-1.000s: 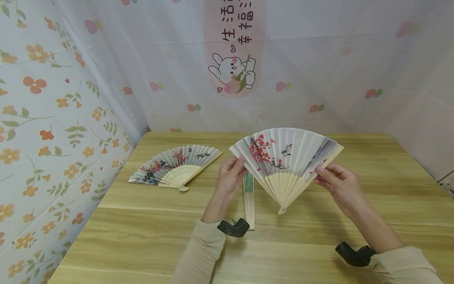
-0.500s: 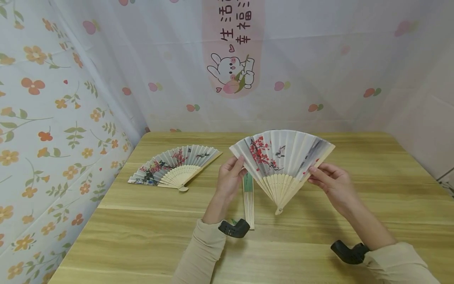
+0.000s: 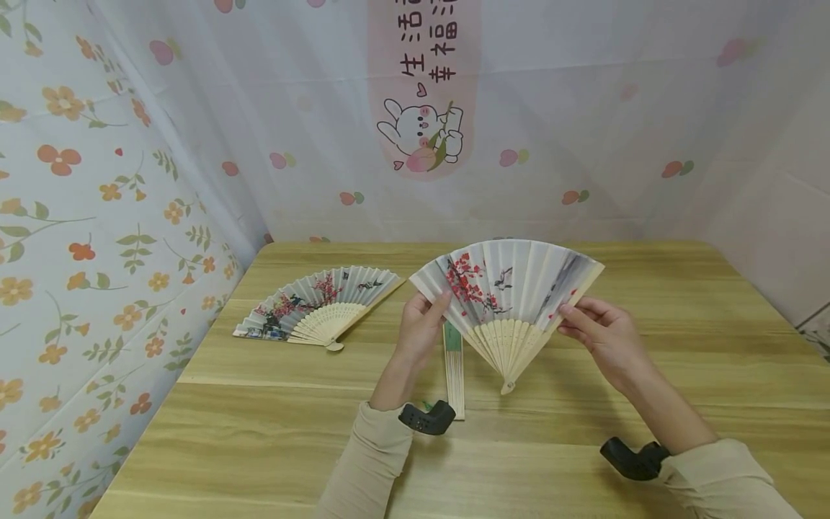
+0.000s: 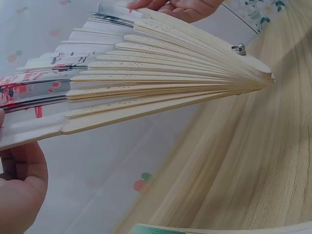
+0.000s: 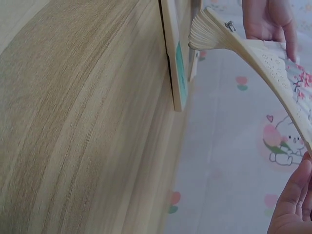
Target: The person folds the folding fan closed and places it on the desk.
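Note:
A folding fan [image 3: 519,281] with red blossoms and a small bird is spread between my two hands above the table, its pivot end pointing down toward me. My left hand [image 3: 418,328] pinches the fan's left edge, thumb in front. At the opposite edge, my right hand [image 3: 609,342] pinches the outer rib between thumb and fingers. In the left wrist view the pale ribs [image 4: 161,73] run together at a metal pivot pin [image 4: 239,49]. Beneath the held fan, a closed green fan [image 3: 455,375] lies on the table, partly hidden by it and by my left arm.
Another spread fan [image 3: 331,310], with pink blossoms, lies on the table to the left of my left hand. The wooden table [image 3: 259,425] ends at a white printed curtain [image 3: 311,94] behind. A flowered cloth [image 3: 97,274] hangs along the left side.
My right hand has moved left with the fan's right edge, and the spread has narrowed slightly. The whole fan has shifted a little left. The fans on the table stay put.

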Demonstrator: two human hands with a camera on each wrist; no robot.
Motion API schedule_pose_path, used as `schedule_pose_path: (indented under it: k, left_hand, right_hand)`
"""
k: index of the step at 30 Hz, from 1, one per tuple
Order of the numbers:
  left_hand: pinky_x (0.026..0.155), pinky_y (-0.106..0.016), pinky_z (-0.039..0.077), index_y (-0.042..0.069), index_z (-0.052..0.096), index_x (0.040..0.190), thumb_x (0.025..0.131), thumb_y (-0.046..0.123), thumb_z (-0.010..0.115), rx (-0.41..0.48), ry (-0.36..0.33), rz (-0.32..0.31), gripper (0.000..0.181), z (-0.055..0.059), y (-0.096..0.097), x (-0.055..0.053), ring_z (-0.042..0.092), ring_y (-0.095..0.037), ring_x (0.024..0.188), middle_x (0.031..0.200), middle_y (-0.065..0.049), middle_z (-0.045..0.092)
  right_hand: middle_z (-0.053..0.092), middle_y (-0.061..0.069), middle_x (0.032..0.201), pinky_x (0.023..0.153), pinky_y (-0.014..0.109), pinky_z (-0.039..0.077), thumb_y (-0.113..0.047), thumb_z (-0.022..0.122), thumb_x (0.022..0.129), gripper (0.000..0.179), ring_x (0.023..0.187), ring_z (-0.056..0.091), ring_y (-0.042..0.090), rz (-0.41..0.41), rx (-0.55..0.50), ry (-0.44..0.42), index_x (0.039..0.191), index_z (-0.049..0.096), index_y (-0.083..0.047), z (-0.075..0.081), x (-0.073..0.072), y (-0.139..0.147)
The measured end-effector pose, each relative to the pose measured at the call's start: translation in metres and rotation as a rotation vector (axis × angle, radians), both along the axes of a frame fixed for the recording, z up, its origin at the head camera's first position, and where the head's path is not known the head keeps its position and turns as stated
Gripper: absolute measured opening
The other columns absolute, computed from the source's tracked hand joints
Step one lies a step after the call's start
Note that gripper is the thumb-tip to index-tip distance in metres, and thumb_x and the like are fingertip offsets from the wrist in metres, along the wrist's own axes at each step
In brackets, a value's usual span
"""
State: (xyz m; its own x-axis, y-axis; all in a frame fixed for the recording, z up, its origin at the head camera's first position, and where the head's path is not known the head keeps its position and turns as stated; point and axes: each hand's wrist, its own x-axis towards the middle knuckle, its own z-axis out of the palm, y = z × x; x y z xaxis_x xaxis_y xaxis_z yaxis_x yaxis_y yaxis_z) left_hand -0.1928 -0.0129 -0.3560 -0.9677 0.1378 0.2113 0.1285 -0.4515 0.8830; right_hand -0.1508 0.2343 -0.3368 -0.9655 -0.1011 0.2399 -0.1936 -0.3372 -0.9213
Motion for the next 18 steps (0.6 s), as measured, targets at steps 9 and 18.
schedule_pose_path:
  k: [9, 18]
  left_hand:
    - [0.096, -0.029, 0.036, -0.006, 0.035, 0.130, 0.094, 0.008, 0.039, -0.055, 0.060, -0.072, 0.038, 0.0001, -0.0032, -0.0005, 0.043, -0.026, 0.116, 0.128, -0.020, 0.042]
    - [0.100, -0.028, 0.031, -0.009, 0.025, 0.133, 0.097, 0.006, 0.030, -0.064, 0.116, -0.183, 0.040, 0.0039, -0.0061, 0.0005, 0.034, -0.026, 0.123, 0.134, -0.021, 0.033]
  right_hand:
    - [0.063, 0.004, 0.081, 0.067, 0.022, 0.051, 0.005, 0.052, 0.086, 0.016, 0.073, 0.061, 0.011, -0.013, -0.007, -0.028, 0.086, 0.066, -0.004, 0.0041, 0.0019, -0.0043]
    - [0.064, 0.003, 0.081, 0.067, 0.022, 0.051, 0.003, 0.053, 0.086, 0.017, 0.073, 0.061, 0.011, -0.013, 0.040, -0.027, 0.087, 0.066, -0.007, 0.0017, -0.0011, -0.0106]
